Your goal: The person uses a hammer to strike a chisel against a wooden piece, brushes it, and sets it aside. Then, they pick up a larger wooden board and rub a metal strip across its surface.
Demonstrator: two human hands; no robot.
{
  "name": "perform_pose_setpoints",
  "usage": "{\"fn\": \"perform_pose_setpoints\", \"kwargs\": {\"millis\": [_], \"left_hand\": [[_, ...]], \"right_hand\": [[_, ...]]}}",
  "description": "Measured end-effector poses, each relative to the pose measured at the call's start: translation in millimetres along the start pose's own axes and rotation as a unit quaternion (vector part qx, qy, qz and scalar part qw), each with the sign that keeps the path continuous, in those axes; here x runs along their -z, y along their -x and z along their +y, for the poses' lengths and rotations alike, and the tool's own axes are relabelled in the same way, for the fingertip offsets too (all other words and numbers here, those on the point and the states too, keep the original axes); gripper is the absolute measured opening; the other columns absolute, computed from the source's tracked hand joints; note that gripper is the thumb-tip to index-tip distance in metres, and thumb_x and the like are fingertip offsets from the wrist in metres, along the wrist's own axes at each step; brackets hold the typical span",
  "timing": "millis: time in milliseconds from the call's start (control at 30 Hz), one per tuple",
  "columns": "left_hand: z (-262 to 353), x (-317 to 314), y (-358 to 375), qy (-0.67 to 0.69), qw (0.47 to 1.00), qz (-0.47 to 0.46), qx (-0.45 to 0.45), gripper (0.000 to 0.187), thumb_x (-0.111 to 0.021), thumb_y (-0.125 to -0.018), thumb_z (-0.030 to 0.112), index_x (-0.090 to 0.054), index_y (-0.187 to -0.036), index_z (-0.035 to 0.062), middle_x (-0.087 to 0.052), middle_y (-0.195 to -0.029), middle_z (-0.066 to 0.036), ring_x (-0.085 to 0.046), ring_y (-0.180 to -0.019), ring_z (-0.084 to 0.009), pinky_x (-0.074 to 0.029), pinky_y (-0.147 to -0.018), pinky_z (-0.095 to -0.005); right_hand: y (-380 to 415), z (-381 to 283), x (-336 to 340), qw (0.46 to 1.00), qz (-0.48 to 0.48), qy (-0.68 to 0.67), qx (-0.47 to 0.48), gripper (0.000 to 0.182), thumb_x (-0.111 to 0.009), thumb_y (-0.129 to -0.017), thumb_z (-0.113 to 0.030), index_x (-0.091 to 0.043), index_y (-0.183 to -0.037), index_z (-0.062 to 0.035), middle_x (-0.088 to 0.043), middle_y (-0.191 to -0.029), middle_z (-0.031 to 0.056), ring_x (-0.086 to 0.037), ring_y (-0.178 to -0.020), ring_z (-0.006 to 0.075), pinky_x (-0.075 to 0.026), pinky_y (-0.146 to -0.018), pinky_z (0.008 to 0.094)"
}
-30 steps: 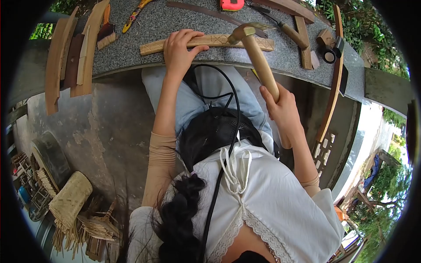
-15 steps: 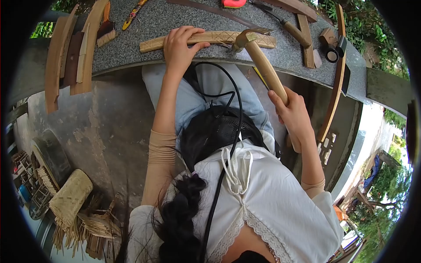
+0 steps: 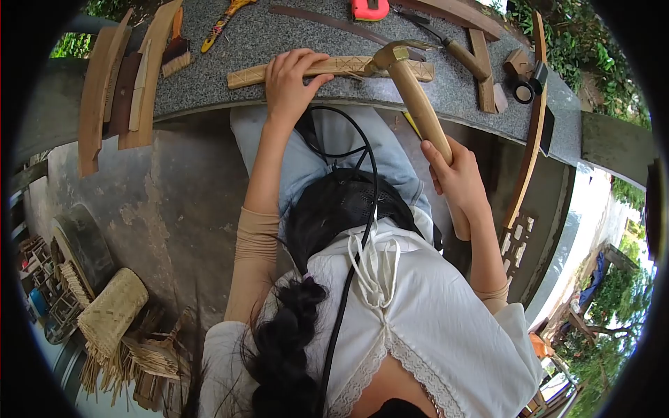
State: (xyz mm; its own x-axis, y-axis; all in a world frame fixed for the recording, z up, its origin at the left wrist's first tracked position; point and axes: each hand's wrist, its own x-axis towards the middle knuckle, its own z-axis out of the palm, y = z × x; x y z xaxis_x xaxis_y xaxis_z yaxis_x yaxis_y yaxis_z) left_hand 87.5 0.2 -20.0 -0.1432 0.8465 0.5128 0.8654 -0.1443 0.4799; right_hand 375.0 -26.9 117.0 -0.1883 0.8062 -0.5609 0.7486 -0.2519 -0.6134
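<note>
A curved, pale wooden strip (image 3: 341, 65) with a criss-cross pattern marked on its top lies along the near part of the grey stone table. My left hand (image 3: 289, 83) grips it left of the middle, fingers over the top and thumb along the near side. In my right hand (image 3: 458, 177) is a claw hammer (image 3: 421, 104), held low on its wooden handle. The hammer's metal head overlaps the right part of the strip in this view. A thin sliver shows at the strip's near edge, between my left thumb and the hammer head.
Wooden pieces (image 3: 129, 87) overhang the table's left edge beside a flat brush (image 3: 177, 52). Farther back are a yellow-handled brush (image 3: 217, 28), a dark thin strip (image 3: 334, 23) and a red tape measure (image 3: 370, 8). A wooden-handled tool (image 3: 465, 59) lies right, near a long curved piece (image 3: 533, 139).
The view has shifted slightly. Both hands keep their grips, and the hammer head stays over the right part of the strip with only a small movement.
</note>
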Motion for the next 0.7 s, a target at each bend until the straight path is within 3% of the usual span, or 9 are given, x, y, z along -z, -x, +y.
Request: {"fn": "perform_pose_setpoints", "kwargs": {"millis": [67,267,467,533,633,700], "left_hand": [[7.7,4.2,0.6,-0.009,1.0,-0.002,-0.024,0.03,-0.076,-0.074,0.034,-0.071,-0.1,0.0203,-0.063,-0.105,0.004,-0.056,-0.104,-0.0193,-0.039,-0.092,-0.0363],[24.4,-0.8,-8.4,0.008,0.995,-0.011,-0.094,0.017,-0.074,-0.076,0.024,-0.071,-0.091,0.0176,-0.062,-0.094,0.004,-0.057,-0.097,-0.0181,-0.039,-0.093,-0.0382],[22.1,-2.6,-9.2,0.022,0.988,-0.014,-0.153,0.009,-0.073,-0.076,0.017,-0.069,-0.083,0.0141,-0.064,-0.089,0.003,-0.06,-0.089,-0.0187,-0.044,-0.083,-0.035],[22.5,1.7,-9.2,0.022,0.986,-0.019,-0.165,0.009,-0.074,-0.075,0.014,-0.069,-0.082,0.0126,-0.065,-0.089,0.003,-0.061,-0.088,-0.0193,-0.044,-0.08,-0.0344],[23.2,9.9,-13.0,0.027,0.989,0.001,-0.146,0.011,-0.073,-0.077,0.018,-0.067,-0.083,0.0119,-0.064,-0.089,0.002,-0.059,-0.088,-0.0181,-0.044,-0.083,-0.0355],[16.9,19.2,-20.3,0.001,0.999,0.021,-0.045,0.013,-0.073,-0.079,0.016,-0.07,-0.09,0.0097,-0.068,-0.098,-0.001,-0.061,-0.094,-0.0223,-0.045,-0.084,-0.0359]], "right_hand": [[-3.4,2.9,-1.8,0.999,0.021,-0.035,0.007,0.038,-0.058,-0.095,-0.039,-0.057,-0.087,-0.0013,-0.047,-0.054,0.0004,-0.046,-0.042,0.0081,-0.037,-0.041,0.0257],[-15.5,22.0,-12.1,0.996,-0.007,-0.087,-0.012,0.041,-0.057,-0.094,-0.043,-0.056,-0.083,-0.0026,-0.049,-0.053,0.0008,-0.05,-0.04,0.0105,-0.041,-0.041,0.0275],[-20.8,37.0,-20.5,0.994,-0.011,-0.112,-0.003,0.04,-0.057,-0.095,-0.041,-0.055,-0.084,-0.0027,-0.049,-0.052,0.0017,-0.05,-0.04,0.0108,-0.04,-0.039,0.0282],[-24.8,42.8,-21.0,0.984,-0.033,-0.175,-0.014,0.04,-0.056,-0.095,-0.041,-0.055,-0.084,-0.0029,-0.049,-0.052,0.0018,-0.05,-0.04,0.011,-0.04,-0.039,0.0281],[-26.4,47.0,-21.2,0.981,-0.041,-0.188,-0.001,0.041,-0.056,-0.095,-0.043,-0.055,-0.085,-0.0028,-0.049,-0.053,0.002,-0.05,-0.039,0.0112,-0.04,-0.038,0.0279],[-26.6,49.1,-22.8,0.981,-0.041,-0.189,0.003,0.042,-0.055,-0.095,-0.043,-0.054,-0.085,-0.0026,-0.05,-0.054,0.0023,-0.05,-0.04,0.0112,-0.04,-0.038,0.0279]]}}
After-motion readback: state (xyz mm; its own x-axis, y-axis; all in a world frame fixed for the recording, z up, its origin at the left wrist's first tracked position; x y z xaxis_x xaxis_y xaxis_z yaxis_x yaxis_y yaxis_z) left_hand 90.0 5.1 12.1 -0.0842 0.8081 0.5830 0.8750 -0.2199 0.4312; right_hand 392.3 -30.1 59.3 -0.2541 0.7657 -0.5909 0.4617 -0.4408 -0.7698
